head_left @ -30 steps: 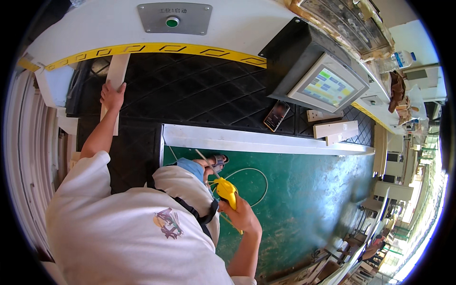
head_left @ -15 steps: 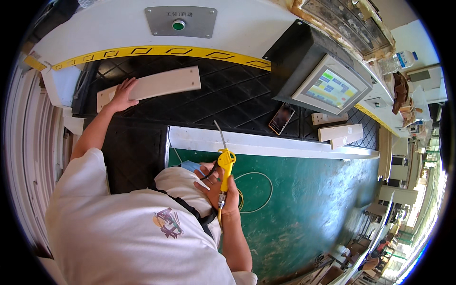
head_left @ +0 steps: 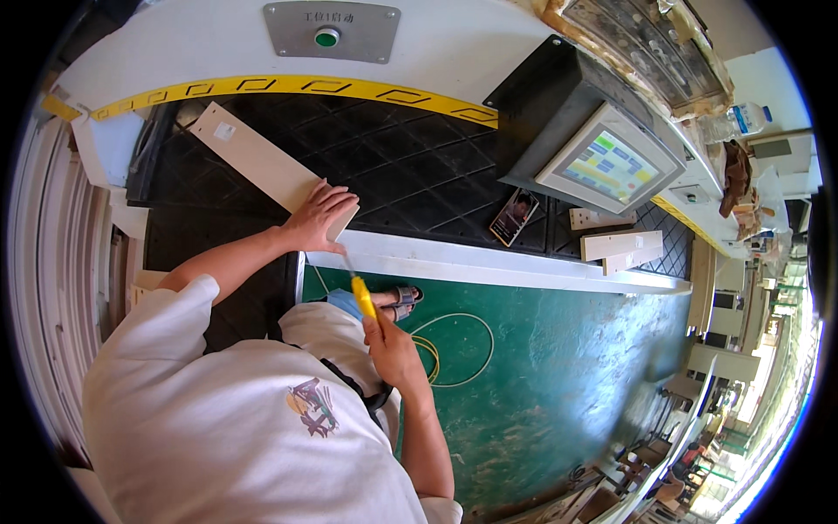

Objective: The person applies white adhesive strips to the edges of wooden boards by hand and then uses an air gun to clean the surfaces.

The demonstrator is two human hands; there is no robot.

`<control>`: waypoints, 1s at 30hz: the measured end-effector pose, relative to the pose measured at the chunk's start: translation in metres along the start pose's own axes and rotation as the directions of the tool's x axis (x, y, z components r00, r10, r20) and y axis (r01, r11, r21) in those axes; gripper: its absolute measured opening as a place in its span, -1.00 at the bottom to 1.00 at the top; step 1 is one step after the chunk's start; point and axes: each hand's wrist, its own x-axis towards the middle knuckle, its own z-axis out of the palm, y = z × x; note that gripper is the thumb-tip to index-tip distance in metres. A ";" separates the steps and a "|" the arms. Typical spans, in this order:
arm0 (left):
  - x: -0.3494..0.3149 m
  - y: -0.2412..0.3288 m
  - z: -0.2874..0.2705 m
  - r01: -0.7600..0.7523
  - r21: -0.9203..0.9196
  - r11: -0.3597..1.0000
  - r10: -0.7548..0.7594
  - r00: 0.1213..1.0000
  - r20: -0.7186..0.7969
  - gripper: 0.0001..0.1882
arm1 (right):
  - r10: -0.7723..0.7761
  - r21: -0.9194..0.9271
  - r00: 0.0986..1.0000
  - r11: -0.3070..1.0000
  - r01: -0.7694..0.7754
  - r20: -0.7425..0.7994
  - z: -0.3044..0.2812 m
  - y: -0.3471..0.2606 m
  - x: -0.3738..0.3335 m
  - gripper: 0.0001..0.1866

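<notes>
A long pale board [head_left: 253,157] lies slanted on the black padded bench top, its far left end bearing a small white label. Near its right end my left hand [head_left: 316,218] grips it, fingers over the top and thumb toward the near edge. My right hand [head_left: 393,351] is closed around a yellow air blow gun [head_left: 362,297]. The gun's thin metal nozzle points up toward the board's near right end, close to my left hand. My fingers hide most of the gun's handle.
A touchscreen panel [head_left: 611,166] in a dark housing overhangs the bench on the right. Beside it lie a phone [head_left: 515,217] and several short pale boards [head_left: 621,246]. A green button [head_left: 326,37] sits on the back wall. A coiled hose [head_left: 491,349] trails over the green floor.
My left hand has moved from the board's left end to its right end, and the board has swung to a slant. The blow gun has shifted left, its nozzle now near the board.
</notes>
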 end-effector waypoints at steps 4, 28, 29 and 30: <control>-0.003 -0.001 0.004 0.054 0.039 0.998 -0.053 0.998 -0.028 0.22 | -0.046 0.040 0.997 0.998 0.049 -0.062 0.005 -0.004 0.006 -0.54; -0.019 0.009 0.019 0.210 0.073 0.975 -0.189 0.956 -0.224 0.14 | 0.055 0.081 0.995 0.995 -0.062 0.086 -0.015 -0.008 0.029 -0.51; -0.020 0.010 0.019 0.208 0.065 0.976 -0.188 0.955 -0.228 0.13 | 0.044 0.064 0.999 0.997 -0.045 0.014 -0.010 -0.006 0.030 -0.51; -0.020 0.011 0.019 0.205 0.056 0.977 -0.187 0.955 -0.232 0.13 | 0.033 0.045 0.998 0.999 -0.030 -0.057 -0.008 -0.004 0.030 -0.51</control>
